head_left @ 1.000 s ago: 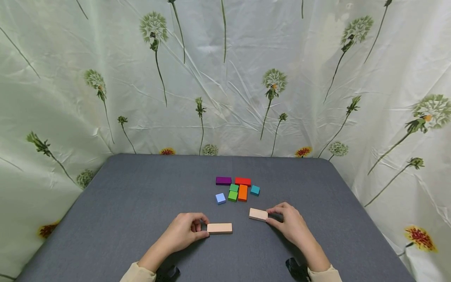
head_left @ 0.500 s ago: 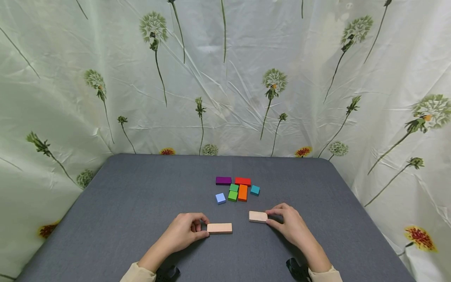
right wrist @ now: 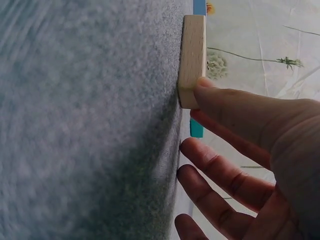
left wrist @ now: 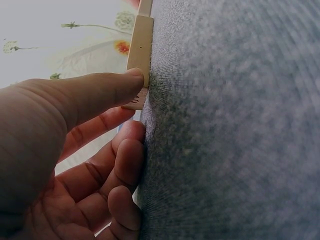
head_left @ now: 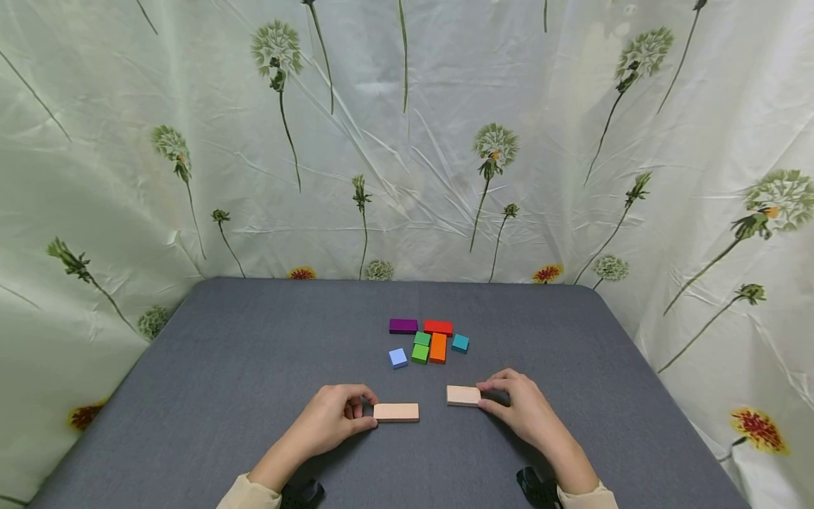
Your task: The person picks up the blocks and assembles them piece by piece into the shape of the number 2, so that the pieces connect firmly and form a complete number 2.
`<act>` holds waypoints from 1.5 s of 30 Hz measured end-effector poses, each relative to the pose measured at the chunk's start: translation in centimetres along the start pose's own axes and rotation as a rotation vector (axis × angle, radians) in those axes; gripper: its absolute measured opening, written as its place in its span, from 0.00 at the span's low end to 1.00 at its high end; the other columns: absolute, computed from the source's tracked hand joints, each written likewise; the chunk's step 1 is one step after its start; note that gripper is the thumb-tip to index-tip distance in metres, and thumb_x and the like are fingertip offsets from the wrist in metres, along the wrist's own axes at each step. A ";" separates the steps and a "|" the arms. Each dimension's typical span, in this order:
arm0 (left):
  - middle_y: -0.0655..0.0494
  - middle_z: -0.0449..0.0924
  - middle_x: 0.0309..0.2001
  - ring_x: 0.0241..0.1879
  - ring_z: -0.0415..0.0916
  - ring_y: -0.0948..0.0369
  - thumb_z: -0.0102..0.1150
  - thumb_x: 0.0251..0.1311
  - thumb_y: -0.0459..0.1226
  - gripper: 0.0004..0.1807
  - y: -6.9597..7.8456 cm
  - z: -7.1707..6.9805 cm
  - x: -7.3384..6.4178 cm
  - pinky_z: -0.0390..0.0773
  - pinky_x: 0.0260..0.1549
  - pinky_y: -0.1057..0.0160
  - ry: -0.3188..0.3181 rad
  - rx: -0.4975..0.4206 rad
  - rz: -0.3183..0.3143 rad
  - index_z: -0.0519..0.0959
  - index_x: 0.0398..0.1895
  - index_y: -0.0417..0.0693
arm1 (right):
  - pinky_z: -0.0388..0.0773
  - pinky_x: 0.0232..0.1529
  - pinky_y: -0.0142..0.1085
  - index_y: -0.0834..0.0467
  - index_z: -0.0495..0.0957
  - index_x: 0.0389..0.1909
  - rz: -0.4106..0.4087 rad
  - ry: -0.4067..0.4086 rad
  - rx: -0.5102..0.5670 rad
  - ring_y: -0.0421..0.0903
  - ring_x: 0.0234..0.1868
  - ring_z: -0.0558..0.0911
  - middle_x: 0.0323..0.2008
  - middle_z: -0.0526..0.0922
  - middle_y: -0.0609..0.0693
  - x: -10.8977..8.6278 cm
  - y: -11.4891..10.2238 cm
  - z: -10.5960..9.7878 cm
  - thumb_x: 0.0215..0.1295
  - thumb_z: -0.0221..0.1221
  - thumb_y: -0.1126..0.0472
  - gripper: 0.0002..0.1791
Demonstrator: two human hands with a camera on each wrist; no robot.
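My left hand pinches the left end of a plain wooden block lying flat on the grey table, thumb on the near side and index finger behind. In the left wrist view that block stands out beyond the thumb, with the other fingers curled by the cloth. To the right, my right hand grips a second plain wooden block by its right end between thumb and index finger. The right wrist view shows this block down at the table surface. A gap separates the two blocks.
Beyond the hands lies a cluster of coloured blocks: purple block, red block, orange block, two green ones, teal block and light blue block. A floral curtain hangs behind the table.
The right hand has turned its wooden block from slanted to nearly level with the other, shifting it slightly nearer and to the left. The left hand and its block have stayed put.
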State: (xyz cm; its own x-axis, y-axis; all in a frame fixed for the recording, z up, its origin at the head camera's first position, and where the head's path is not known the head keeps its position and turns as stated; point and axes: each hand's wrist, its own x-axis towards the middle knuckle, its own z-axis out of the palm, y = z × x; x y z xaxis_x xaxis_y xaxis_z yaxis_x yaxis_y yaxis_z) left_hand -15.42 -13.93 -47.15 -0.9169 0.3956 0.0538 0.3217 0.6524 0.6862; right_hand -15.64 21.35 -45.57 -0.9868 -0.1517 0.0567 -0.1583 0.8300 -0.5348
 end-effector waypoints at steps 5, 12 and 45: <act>0.67 0.74 0.26 0.24 0.67 0.71 0.81 0.59 0.40 0.11 0.0 0.0 0.0 0.68 0.25 0.69 0.001 0.004 -0.011 0.87 0.42 0.57 | 0.82 0.56 0.56 0.49 0.93 0.46 -0.021 -0.019 0.013 0.52 0.50 0.85 0.45 0.87 0.46 -0.1 -0.1 -0.1 0.61 0.78 0.58 0.13; 0.67 0.74 0.25 0.24 0.67 0.72 0.80 0.59 0.40 0.11 0.0 0.1 0.0 0.68 0.25 0.69 0.001 0.005 -0.013 0.87 0.42 0.57 | 0.81 0.57 0.55 0.49 0.93 0.45 -0.009 -0.045 0.035 0.48 0.50 0.84 0.44 0.86 0.44 -0.1 -0.3 0.0 0.60 0.78 0.58 0.12; 0.67 0.74 0.25 0.24 0.67 0.72 0.80 0.59 0.39 0.11 0.0 0.0 0.0 0.68 0.25 0.69 -0.006 0.006 0.003 0.87 0.42 0.55 | 0.75 0.44 0.36 0.47 0.92 0.47 -0.060 -0.136 0.053 0.38 0.42 0.78 0.39 0.85 0.40 0.0 -1.2 0.7 0.61 0.78 0.55 0.13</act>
State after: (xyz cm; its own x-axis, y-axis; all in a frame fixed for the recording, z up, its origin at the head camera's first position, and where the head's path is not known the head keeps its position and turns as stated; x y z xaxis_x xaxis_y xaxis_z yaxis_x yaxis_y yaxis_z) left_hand -15.43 -13.93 -47.15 -0.9144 0.4015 0.0520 0.3264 0.6551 0.6814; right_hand -15.40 19.98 -45.52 -0.9612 -0.2750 -0.0232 -0.2116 0.7884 -0.5776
